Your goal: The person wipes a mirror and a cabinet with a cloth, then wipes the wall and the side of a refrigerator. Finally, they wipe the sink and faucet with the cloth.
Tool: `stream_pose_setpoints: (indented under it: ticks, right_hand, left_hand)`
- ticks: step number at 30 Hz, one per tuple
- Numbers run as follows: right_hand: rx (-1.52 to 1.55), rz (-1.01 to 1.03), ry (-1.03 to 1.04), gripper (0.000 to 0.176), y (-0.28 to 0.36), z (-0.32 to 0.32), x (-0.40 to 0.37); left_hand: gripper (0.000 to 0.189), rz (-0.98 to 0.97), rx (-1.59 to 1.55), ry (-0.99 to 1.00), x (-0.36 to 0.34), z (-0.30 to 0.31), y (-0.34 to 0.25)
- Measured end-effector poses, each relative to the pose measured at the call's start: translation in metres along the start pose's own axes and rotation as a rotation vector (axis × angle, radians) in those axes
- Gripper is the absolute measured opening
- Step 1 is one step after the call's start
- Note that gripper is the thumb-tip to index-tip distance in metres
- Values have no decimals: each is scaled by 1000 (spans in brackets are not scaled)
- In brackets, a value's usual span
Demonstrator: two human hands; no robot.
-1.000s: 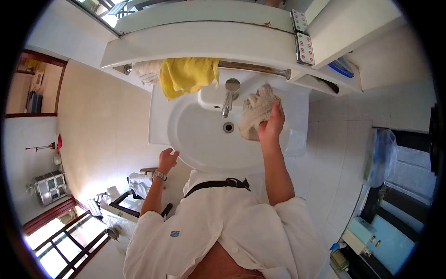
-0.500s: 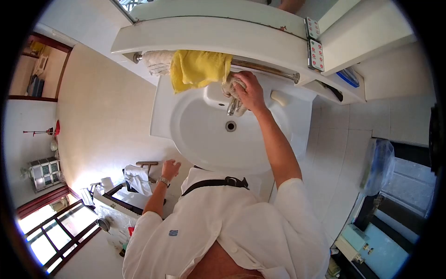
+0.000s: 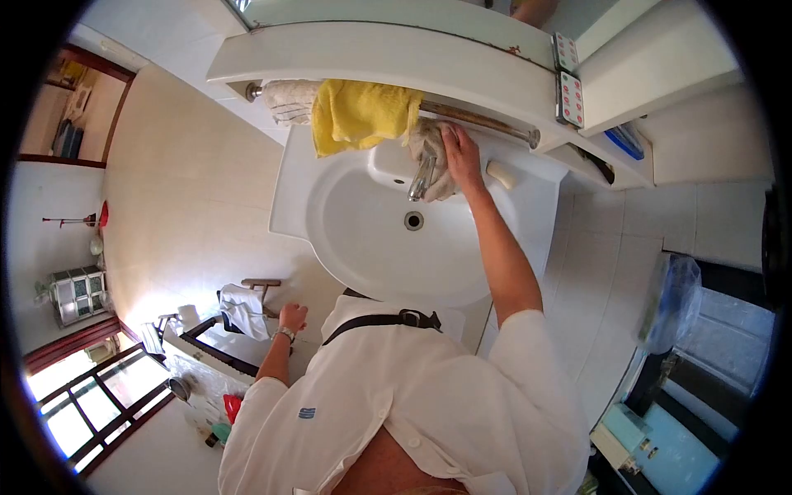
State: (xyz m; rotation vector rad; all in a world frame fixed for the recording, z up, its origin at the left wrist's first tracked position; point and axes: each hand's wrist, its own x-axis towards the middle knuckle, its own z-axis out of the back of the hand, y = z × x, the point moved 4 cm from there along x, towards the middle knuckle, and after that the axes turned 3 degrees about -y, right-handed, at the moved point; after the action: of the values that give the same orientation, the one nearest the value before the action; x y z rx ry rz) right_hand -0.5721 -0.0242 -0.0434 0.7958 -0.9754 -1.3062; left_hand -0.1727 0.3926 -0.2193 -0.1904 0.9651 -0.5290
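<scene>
My right hand [image 3: 462,157] is closed on a grey-beige cloth [image 3: 430,142], pressing it against the chrome faucet [image 3: 421,179] behind the white washbasin [image 3: 355,264]. Part of the cloth hangs down beside the spout. A yellow towel [image 3: 363,115] and a pale towel [image 3: 289,101] hang over the metal rail [image 3: 483,122] just above. Right of the faucet lies a cream-coloured bar of soap [image 3: 501,174]. Well away from the basin, my left hand [image 3: 293,317] hangs at my left side, holding nothing, its fingers loosely bent and a watch on the wrist.
A white shelf [image 3: 396,62] juts out over the rail under a mirror [image 3: 371,15]. Blister packs [image 3: 569,99] stand on its right side. To the left, a white cloth [image 3: 244,310] hangs on a chair-like frame. A plastic-wrapped object [image 3: 672,301] is at the right.
My right hand has shifted slightly right, and more of the cloth shows around the faucet. My left hand has lowered slightly, its fingers more bent.
</scene>
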Motion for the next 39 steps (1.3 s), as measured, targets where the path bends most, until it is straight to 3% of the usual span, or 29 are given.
stream_pose_setpoints:
  ticks: [1,3,4,9,12,14,17,24,27,29,33,37,39]
  right_hand:
    - [-1,0,2,32,2,0,-13]
    - [65,233,-117,39,9,3,-39]
    - [96,187,-27,47,-1,0,-48]
    - [287,115,4,63,-30,-15,-61]
    - [214,133,-21,68,-14,-11,-58]
    - [122,-56,22,78,-10,-7,-57]
    - [-121,78,-39,86,-8,-2,-50]
    - [-244,220,6,80,-6,-3,-32]
    - [-196,96,-153,75,-10,-21,-45]
    - [-96,70,-379,71,-7,-27,-57]
    - [0,84,-463,60,2,-32,-61]
    - [-23,50,-289,57,-12,-14,-43]
    - [-12,60,-51,59,-26,-9,-30]
  left_hand:
    - [27,25,-33,14,0,0,2]
    - [26,21,-11,14,0,0,-1]
    - [26,14,13,12,1,0,-4]
    - [25,-78,59,48,11,0,-24]
    - [24,-104,51,13,13,2,-37]
    - [25,-125,28,-18,13,3,-41]
    - [25,-140,6,-37,3,8,-51]
    - [23,-90,80,-25,5,6,-37]
    - [24,-66,34,-42,2,0,-34]
    - [25,-53,10,-57,3,-2,-32]
    - [26,-116,85,25,4,-7,-38]
    - [26,-102,8,23,14,-11,-26]
    - [26,-61,-5,23,10,-10,-32]
